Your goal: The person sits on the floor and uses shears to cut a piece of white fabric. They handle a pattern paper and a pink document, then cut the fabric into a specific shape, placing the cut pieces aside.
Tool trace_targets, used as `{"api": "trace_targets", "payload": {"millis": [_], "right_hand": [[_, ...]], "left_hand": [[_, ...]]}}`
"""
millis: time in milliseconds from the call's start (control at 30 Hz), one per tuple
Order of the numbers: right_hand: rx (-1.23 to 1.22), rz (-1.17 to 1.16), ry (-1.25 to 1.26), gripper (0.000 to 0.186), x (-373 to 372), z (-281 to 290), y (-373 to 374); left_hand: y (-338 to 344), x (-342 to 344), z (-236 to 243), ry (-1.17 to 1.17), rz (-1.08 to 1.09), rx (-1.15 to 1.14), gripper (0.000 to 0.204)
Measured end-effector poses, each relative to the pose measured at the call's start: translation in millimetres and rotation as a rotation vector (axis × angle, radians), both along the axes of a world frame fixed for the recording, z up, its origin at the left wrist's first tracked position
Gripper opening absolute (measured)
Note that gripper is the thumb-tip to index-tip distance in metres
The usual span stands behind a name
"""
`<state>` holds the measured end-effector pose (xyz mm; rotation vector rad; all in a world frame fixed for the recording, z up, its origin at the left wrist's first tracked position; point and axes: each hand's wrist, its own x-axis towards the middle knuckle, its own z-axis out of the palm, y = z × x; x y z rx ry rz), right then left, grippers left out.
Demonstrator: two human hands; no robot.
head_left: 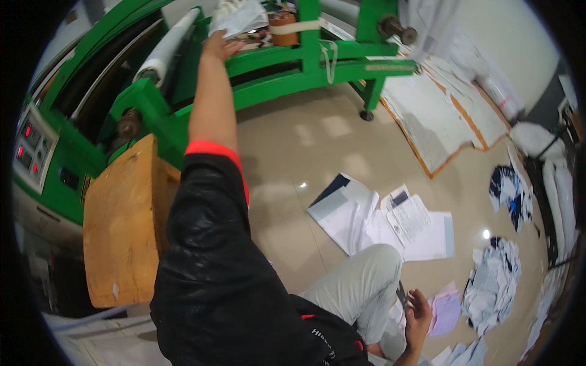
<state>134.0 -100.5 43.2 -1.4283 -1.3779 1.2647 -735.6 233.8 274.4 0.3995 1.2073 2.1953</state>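
Note:
My left arm stretches up to a green machine (268, 61). At its frame, my left hand (221, 46) has its thumb apart from the fingers, and the fingertips meet a crumpled white plastic-like sheet (244, 17). A brown round container (284, 30) stands just right of that sheet. Low on the right, beside my bent knee, my right hand (418, 317) is raised with fingers loosely curled and apart, nothing seen in them. Close to its left is a slim dark object (401, 294), too small to make out. Lilac cloth (445, 310) lies behind this hand.
White cloth panels (366, 226) with a printed sheet of paper (410, 218) lie on the tiled floor (274, 158). Cloth heaps (493, 280) sit at right. A wooden stool (122, 232) stands by the machine's control panel (33, 149). A large white sheet with orange edges (421, 116) spreads far right.

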Motion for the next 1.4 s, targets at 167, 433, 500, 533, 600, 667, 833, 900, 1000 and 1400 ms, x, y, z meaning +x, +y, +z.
{"api": "trace_targets", "payload": {"millis": [167,433,500,533,600,667,833,900,1000,1400], "right_hand": [[-0.029,0.010,-0.074,0.064,-4.1,-3.0,-10.0],[-0.198,-0.075,-0.285,0.054,36.5,-58.4,31.1],[-0.144,-0.066,-0.388,0.053,41.5,-72.1,51.6],[-0.189,-0.088,-0.459,0.052,42.3,-77.5,58.7],[-0.105,-0.094,-0.478,0.052,41.4,-86.0,65.4],[-0.102,-0.102,-0.496,0.052,43.1,-91.1,63.4],[-0.120,-0.081,-0.748,0.047,74.2,-92.0,25.1],[-0.175,-0.068,-0.891,0.036,94.8,-91.5,4.2],[-0.434,-0.021,-1.039,0.027,123.4,-94.6,-22.9],[-0.045,0.140,-1.141,0.018,121.5,-142.8,-22.1]], "left_hand": [[-34.7,134.8,-74.8,0.521,0.564,0.280,0.034],[-89.3,513.7,-365.6,0.968,-0.439,-0.244,0.027],[-89.4,568.5,-398.5,1.294,-0.726,-0.068,0.038],[-86.0,588.9,-408.4,1.419,-0.865,0.013,0.044],[-68.9,618.6,-420.5,1.708,-0.936,0.031,0.055],[-42.3,639.7,-430.9,1.935,-1.015,-0.075,0.065],[31.2,628.8,-453.8,2.035,-1.009,-0.712,0.080],[58.5,613.6,-456.6,1.992,-0.909,-0.805,0.080],[70.1,601.0,-456.2,1.984,-0.688,-0.692,0.078],[-105.0,623.5,-459.1,1.922,-1.041,-0.188,0.073]]}}
